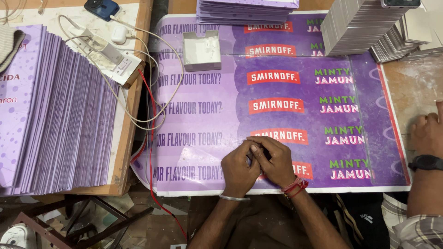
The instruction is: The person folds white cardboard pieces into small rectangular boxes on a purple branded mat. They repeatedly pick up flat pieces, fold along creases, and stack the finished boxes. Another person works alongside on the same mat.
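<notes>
Near the front edge of the purple printed sheet, both hands meet over a small item.
Left hand and right hand press together, fingertips pinching something too hidden to identify. A white open box sits toward the far left corner; a co-worker's hand rests at the right edge.

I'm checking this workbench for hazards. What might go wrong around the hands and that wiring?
The left hand and right hand are pressed together over the purple printed sheet; what they pinch is hidden.

1. The white cables and red wire trail over the sheet's edge, so shifting it might snag them.

2. The leaning purple stack could slide off.
</notes>
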